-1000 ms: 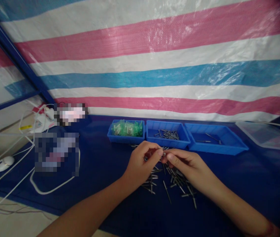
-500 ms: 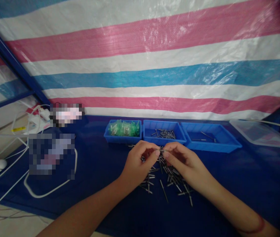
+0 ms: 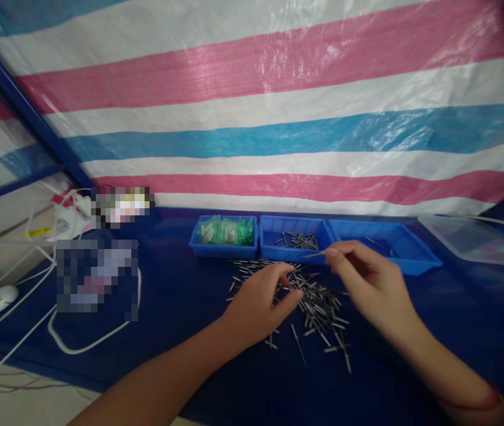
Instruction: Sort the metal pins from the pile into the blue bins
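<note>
A loose pile of thin metal blind rivets [image 3: 323, 303] lies on the blue table [image 3: 181, 313]. Over the pile's left side is my left hand [image 3: 258, 305], thumb and fingers apart and nothing visible between them. My right hand [image 3: 374, 287] is raised to the right of the pile, in front of the bins. Its thumb and forefinger pinch one blind rivet [image 3: 314, 255], whose thin end points left. The middle blue bin [image 3: 294, 254] holds a heap of rivets, and the right blue bin [image 3: 412, 265] holds a few, partly behind my right hand.
The left blue bin [image 3: 223, 251] contains green plastic packets [image 3: 229, 231]. A clear plastic lid or box [image 3: 469, 239] lies at the far right. White cables [image 3: 63, 349] and a white mouse [image 3: 0, 299] are on the left. Striped plastic sheeting [image 3: 252, 136] hangs behind the table.
My hands were together over the pile, fingertips meeting at a rivet. They have parted: the right moved right and slightly up with a rivet, while the left opened and stayed over the pile.
</note>
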`<control>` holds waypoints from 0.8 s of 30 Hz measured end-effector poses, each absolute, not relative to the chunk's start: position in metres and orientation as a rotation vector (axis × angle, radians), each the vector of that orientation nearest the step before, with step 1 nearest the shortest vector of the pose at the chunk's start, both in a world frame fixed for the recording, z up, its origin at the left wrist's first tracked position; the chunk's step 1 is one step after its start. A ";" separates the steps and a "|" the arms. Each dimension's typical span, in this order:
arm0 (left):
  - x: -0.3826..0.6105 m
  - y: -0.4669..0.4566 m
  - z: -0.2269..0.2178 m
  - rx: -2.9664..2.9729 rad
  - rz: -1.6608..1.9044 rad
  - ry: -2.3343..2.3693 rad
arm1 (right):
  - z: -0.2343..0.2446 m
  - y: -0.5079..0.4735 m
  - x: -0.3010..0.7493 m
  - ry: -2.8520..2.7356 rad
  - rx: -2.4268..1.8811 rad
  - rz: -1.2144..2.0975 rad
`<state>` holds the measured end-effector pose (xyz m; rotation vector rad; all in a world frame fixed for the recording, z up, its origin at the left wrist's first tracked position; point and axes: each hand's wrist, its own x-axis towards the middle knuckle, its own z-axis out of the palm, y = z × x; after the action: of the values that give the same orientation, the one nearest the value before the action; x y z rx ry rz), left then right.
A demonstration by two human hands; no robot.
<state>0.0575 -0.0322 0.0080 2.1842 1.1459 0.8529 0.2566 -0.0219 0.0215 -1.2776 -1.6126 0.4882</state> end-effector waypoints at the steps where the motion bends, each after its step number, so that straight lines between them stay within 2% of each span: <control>1: 0.057 -0.033 0.007 2.285 0.805 1.126 | 0.022 -0.017 0.265 -1.586 -1.335 0.395; 5: 0.055 -0.037 0.007 2.594 0.603 1.048 | 0.022 0.005 0.303 -1.622 -1.559 0.016; 8: 0.054 -0.039 0.005 2.690 0.537 1.030 | 0.019 0.016 0.320 -1.746 -1.641 -0.129; 24: 0.057 -0.038 0.000 2.808 0.454 1.075 | 0.022 -0.009 0.277 -1.918 -1.360 -0.127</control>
<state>0.0569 -0.0380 -0.0001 2.8077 1.0745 0.4539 0.2775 -0.0085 0.0222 -1.3597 -1.9180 -0.1265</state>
